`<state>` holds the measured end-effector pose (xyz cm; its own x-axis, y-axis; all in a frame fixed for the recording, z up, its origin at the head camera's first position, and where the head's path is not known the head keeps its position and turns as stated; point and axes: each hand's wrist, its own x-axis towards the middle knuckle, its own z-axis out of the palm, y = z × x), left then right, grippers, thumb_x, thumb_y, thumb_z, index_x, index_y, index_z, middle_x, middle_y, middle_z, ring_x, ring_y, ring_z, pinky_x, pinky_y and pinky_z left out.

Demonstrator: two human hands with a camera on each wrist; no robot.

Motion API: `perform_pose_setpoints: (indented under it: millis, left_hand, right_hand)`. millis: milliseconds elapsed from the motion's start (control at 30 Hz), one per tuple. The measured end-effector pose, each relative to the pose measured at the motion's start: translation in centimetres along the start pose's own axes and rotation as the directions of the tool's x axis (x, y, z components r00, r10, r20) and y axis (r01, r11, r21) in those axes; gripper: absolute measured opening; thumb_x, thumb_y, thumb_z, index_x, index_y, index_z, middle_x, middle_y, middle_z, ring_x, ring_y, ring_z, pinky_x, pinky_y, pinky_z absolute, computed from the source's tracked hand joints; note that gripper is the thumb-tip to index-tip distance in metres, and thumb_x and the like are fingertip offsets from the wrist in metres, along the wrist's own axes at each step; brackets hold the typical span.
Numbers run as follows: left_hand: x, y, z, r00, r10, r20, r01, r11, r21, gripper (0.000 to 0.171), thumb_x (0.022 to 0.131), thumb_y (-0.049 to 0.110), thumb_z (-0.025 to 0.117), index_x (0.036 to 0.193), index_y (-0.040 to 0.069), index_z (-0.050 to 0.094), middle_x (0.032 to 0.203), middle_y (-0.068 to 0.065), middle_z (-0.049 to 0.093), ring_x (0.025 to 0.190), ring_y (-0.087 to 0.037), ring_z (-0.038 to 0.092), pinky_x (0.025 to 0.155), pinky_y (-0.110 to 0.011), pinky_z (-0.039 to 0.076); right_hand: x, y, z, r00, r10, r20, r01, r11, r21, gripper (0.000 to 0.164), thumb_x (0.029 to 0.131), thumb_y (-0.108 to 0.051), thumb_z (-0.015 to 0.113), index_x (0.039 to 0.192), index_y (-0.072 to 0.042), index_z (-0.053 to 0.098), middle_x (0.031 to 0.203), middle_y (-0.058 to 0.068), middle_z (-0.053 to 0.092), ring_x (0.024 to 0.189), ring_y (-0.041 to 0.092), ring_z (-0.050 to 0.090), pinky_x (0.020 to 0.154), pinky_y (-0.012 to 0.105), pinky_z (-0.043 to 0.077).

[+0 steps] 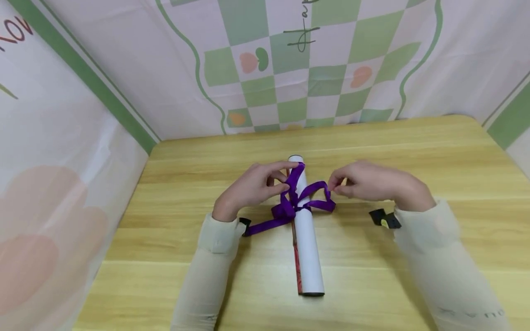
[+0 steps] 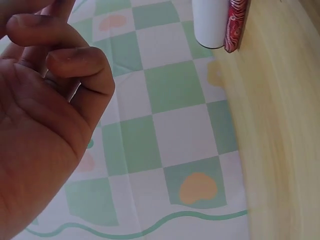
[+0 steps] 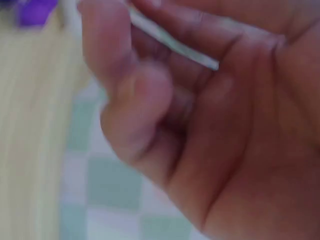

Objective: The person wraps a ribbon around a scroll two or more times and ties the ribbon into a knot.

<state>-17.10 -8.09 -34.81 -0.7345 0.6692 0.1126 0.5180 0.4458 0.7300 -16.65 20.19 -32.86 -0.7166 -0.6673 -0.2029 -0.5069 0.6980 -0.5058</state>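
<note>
Ribbon of glossy purple satin is wrapped round the middle of a white paper-like tube (edged in red along its left side), laid near to far on the pale wooden bench. Its far loop is touched by the left hand, thumb and index finger apart, presumably so the loop is spread. Beside the right loop, the right hand's fingers are curled; whether ribbon is pinched cannot be told.

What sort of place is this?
Probably an indoor nook set up for tabletop work, perhaps a curtained recording booth: a wood-grain table, a checkered cloth hanging behind it, and a pink-patterned cloth closing off the left side. The wider room isn't visible.
</note>
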Motion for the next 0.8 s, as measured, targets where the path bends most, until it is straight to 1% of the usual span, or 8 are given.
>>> perform_pose_setpoints:
  millis: [100,167,267,333,400,533,633,800]
  left_hand:
    - [0.0,-0.4,-0.3,1.000,-0.027,-0.011,0.027,0.999,-0.023,0.049,0.091,0.018,0.062,0.139,0.023,0.052,0.106,0.001,0.070,0.082,-0.010,0.064,0.058,-0.027,0.046]
    - [0.0,-0.7,-0.4,0.999,-0.046,-0.018,0.045,0.998,-0.036,0.049,0.091,0.018,0.062,0.138,0.023,0.053,0.104,0.001,0.070,0.077,-0.013,0.064,0.056,-0.028,0.044]
    - [0.1,-1.2,-0.4,0.998,-0.060,-0.012,0.059,0.997,-0.050,0.048,0.091,0.018,0.062,0.137,0.024,0.053,0.103,0.002,0.070,0.081,-0.014,0.065,0.057,-0.028,0.045]
    - [0.2,-1.4,-0.3,0.998,-0.057,0.005,0.057,0.997,-0.053,0.048,0.091,0.018,0.062,0.138,0.024,0.053,0.104,0.002,0.070,0.087,-0.012,0.065,0.060,-0.027,0.047]
    - [0.3,-1.5,-0.2,0.999,-0.050,0.020,0.051,0.997,-0.055,0.048,0.091,0.018,0.061,0.138,0.023,0.053,0.106,0.001,0.069,0.092,-0.011,0.064,0.063,-0.027,0.049]
    - [0.3,-1.6,-0.1,0.998,-0.056,0.030,0.058,0.997,-0.053,0.048,0.092,0.018,0.061,0.138,0.023,0.052,0.107,0.001,0.069,0.092,-0.008,0.064,0.064,-0.027,0.049]
    - [0.1,-2.1,-0.2,0.996,-0.092,0.019,0.093,0.993,-0.069,0.048,0.092,0.021,0.061,0.138,0.026,0.052,0.108,0.003,0.069,0.093,-0.009,0.064,0.065,-0.028,0.049]
    - [-0.2,-3.3,-0.5,0.992,-0.121,0.016,0.122,0.974,-0.189,0.050,0.091,0.023,0.062,0.139,0.024,0.052,0.107,0.001,0.070,0.095,-0.014,0.065,0.071,-0.029,0.047]
  right_hand:
    - [-0.2,-3.2,1.0,0.991,-0.121,0.058,0.123,0.992,-0.025,0.021,0.092,-0.022,0.058,0.111,-0.018,0.068,0.107,-0.006,0.066,0.086,0.010,0.059,0.079,0.034,0.049]
    - [-0.1,-5.4,2.3,0.978,-0.190,0.082,0.195,0.979,-0.064,0.027,0.092,-0.025,0.058,0.117,-0.018,0.067,0.121,-0.003,0.063,0.093,0.011,0.059,0.085,0.036,0.048]
    - [0.3,-8.1,4.5,0.967,-0.238,0.089,0.249,0.957,-0.147,0.032,0.094,-0.029,0.056,0.122,-0.017,0.065,0.141,0.006,0.050,0.101,0.017,0.060,0.088,0.040,0.048]
    - [0.7,-9.1,5.8,0.973,-0.218,0.072,0.229,0.950,-0.213,0.035,0.094,-0.031,0.055,0.125,-0.018,0.064,0.151,0.009,0.038,0.107,0.019,0.060,0.087,0.041,0.049]
    - [1.0,-9.6,6.7,0.982,-0.180,0.051,0.187,0.945,-0.269,0.037,0.095,-0.032,0.055,0.128,-0.018,0.062,0.155,0.010,0.032,0.105,0.020,0.062,0.083,0.040,0.051]
    - [1.5,-9.6,7.9,0.996,-0.080,0.046,0.090,0.943,-0.321,0.041,0.093,-0.032,0.057,0.132,-0.019,0.061,0.156,0.013,0.027,0.076,0.014,0.061,0.067,0.032,0.050]
    - [1.8,-9.5,8.3,0.998,-0.040,0.054,0.055,0.941,-0.333,0.040,0.093,-0.034,0.058,0.130,-0.019,0.062,0.156,0.013,0.027,0.076,0.015,0.060,0.067,0.033,0.049]
    - [2.0,-9.5,8.5,0.998,-0.029,0.050,0.045,0.939,-0.341,0.025,0.092,-0.035,0.058,0.106,-0.016,0.068,0.151,0.011,0.037,0.088,0.019,0.062,0.072,0.035,0.049]
